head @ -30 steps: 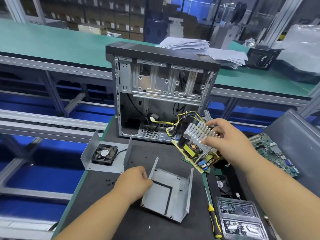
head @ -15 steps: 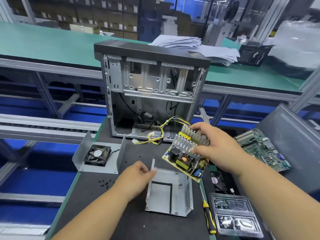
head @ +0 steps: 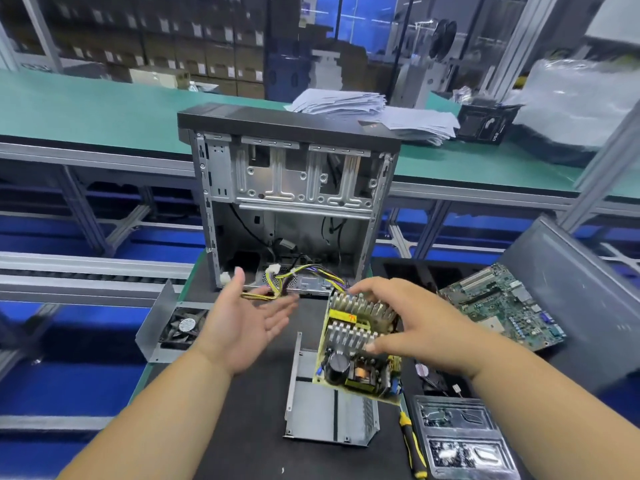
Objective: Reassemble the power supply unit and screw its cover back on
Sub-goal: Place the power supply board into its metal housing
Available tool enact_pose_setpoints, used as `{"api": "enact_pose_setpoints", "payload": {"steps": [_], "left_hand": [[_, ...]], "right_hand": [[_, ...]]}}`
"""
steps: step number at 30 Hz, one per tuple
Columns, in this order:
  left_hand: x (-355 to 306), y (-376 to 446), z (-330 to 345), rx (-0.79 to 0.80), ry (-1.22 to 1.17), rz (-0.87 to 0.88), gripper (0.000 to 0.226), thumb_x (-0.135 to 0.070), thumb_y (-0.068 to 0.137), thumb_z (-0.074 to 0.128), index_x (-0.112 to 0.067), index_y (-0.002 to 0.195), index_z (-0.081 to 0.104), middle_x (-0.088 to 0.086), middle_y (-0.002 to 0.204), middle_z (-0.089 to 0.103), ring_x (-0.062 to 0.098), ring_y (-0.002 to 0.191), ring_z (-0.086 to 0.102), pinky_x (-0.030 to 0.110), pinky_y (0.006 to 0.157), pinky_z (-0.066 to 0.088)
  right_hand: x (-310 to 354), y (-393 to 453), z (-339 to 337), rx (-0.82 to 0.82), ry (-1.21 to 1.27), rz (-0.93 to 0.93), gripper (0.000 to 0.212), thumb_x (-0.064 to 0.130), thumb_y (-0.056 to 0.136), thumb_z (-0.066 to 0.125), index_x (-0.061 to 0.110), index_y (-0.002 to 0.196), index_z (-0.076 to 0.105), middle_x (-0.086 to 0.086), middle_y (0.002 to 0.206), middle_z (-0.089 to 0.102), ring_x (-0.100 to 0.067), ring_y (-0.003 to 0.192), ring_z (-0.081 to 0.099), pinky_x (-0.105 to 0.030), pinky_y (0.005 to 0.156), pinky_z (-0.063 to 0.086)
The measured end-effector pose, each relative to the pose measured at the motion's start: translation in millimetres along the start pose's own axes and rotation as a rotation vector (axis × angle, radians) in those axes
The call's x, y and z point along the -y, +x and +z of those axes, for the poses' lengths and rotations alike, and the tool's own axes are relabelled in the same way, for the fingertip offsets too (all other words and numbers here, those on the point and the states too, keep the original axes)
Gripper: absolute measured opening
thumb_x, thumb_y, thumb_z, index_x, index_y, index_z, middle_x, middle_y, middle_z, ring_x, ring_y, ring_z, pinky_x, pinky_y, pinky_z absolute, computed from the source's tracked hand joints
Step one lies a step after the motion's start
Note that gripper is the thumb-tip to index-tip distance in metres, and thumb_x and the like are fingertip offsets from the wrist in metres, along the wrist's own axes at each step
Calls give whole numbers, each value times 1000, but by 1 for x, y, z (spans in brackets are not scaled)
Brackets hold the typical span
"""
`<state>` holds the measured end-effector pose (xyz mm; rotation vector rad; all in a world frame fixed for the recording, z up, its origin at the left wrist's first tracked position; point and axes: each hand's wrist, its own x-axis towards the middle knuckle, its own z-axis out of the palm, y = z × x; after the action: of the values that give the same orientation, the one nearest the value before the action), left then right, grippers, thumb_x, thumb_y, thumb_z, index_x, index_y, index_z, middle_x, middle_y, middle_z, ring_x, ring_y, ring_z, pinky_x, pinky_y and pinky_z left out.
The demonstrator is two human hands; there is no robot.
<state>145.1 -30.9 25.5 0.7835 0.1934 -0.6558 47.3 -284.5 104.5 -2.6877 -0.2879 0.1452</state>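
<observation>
Above the open metal housing (head: 325, 414) on the dark mat (head: 249, 393), the right hand (head: 420, 325) grasps the circuit board (head: 356, 355) of the power supply by its silver cooling fins, thumb near and fingers far. The board is tilted and lifted; its lower edge hides part of the housing, so I cannot tell if the two are touching. The left hand (head: 242, 323) is released, palm up and fingers spread, holding nothing, beside the board. It covers part of the yellow and black wires (head: 304, 277), which run from the board toward the computer case (head: 291, 199); where they end is hard to see. The cover with the fan (head: 173, 327) lies to the left, apart from the housing. A screwdriver (head: 412, 445) with yellow and black handle lies right of the housing, its tip hidden under the board. Beside it is a plastic tray (head: 460, 441), cut off by the lower edge. A green motherboard (head: 498, 303) lies at the right, partly behind the right hand.
</observation>
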Motion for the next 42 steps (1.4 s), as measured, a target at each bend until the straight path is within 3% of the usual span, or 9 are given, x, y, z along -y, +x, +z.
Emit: {"api": "enact_pose_setpoints", "payload": {"steps": [7,14,21,24,28,32,36,38,42], "left_hand": [[-23,6,-15,-136,74,176,39,-44,96,52,-17,125,48,19,115,66,27,107,64,34,79,47],[-33,8,-32,-194,282,150,13,-34,96,54,-21,101,55,21,113,69,26,106,65,35,93,44],[-35,20,-57,-230,462,201,56,-32,94,59,-19,142,35,6,124,66,13,119,59,30,80,40],[-37,28,-68,-226,568,257,76,-43,80,65,-25,146,31,-4,122,69,4,121,54,30,82,37],[-41,39,-78,-250,577,239,93,-53,65,70,-32,147,32,-2,141,54,17,136,41,35,103,32],[-38,43,-82,-431,771,166,79,-47,85,67,-31,150,26,4,154,34,25,133,37,39,103,30],[-30,40,-73,-674,1289,402,61,-43,88,63,-29,143,40,6,145,42,28,136,27,47,111,29],[-24,34,-62,-538,1400,631,48,-32,87,65,-30,134,51,-3,136,48,23,133,29,46,112,30],[-10,25,-32,-42,1586,935,29,-22,87,65,-28,116,63,-15,115,59,9,116,46,33,102,38]], "right_hand": [[-5,13,34,85,-121,-32,72,54,72,71,54,133,32,18,120,47,-6,111,46,-28,87,41],[-10,29,64,149,-159,-20,73,53,70,70,52,134,33,25,92,35,-6,90,42,-30,76,40],[-9,37,85,176,-166,14,70,50,72,71,52,132,35,14,104,44,-9,98,47,-34,83,48],[-12,38,89,169,-141,24,71,48,74,71,50,134,35,22,105,40,-2,103,41,-32,88,46],[-13,37,94,162,-144,37,71,46,75,71,47,136,35,16,117,47,-6,110,43,-34,91,46],[-12,37,101,160,-170,40,69,42,77,70,47,136,36,17,106,43,-6,98,40,-33,83,46],[-12,35,105,145,-143,49,68,40,77,69,47,136,36,11,117,52,-12,117,41,-36,89,46],[-12,35,104,137,-147,44,68,40,77,70,46,137,38,15,115,51,-10,117,40,-38,89,47],[-11,37,102,119,-146,34,68,39,76,70,44,136,39,17,104,45,-6,103,38,-36,85,48]]}}
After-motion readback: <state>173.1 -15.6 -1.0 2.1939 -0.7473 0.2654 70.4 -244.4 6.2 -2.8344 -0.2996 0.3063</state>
